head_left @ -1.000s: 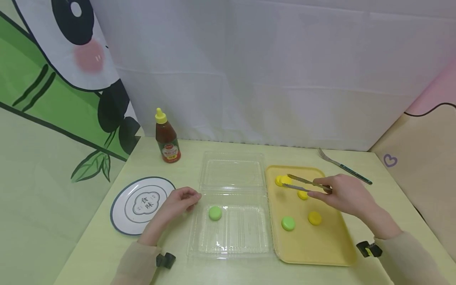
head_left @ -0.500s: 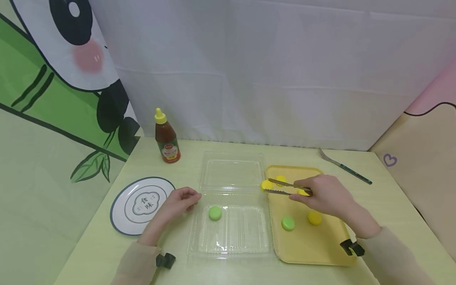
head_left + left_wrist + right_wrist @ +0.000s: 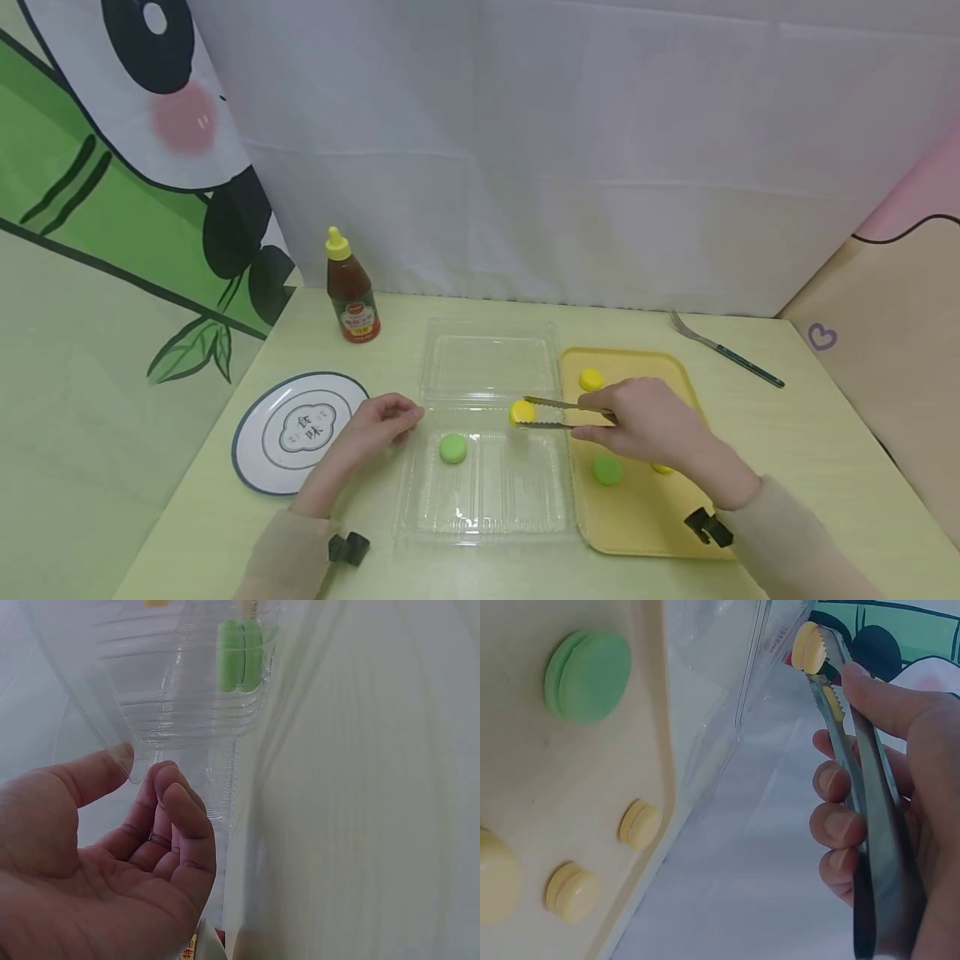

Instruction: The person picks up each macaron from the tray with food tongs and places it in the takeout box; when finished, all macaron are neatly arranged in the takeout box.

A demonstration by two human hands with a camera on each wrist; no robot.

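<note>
My right hand (image 3: 648, 423) grips metal tongs (image 3: 885, 862), whose serrated tips pinch a yellow macaron (image 3: 522, 412) above the right side of an opened clear plastic container (image 3: 491, 537). My left hand (image 3: 378, 429) pinches the container's left edge between thumb and fingers, as the left wrist view shows. Inside the container, on its left, sits a green macaron (image 3: 453, 448). Another green macaron (image 3: 607, 470) lies on the yellow tray (image 3: 637, 529) along with several yellow ones, such as the yellow macaron (image 3: 591, 380) near the tray's back. My right hand partly hides the tray's other macarons in the head view.
A white plate (image 3: 262, 450) with a blue rim lies left of my left hand. Behind it stands a sauce bottle (image 3: 354, 300) with a yellow cap. A fork (image 3: 727, 350) rests at the back right of the table. A white cloth (image 3: 525, 167) hangs behind.
The tongs have lifted a yellow macaron from the back of the tray and carried it left over the container. My left hand has stayed in place.
</note>
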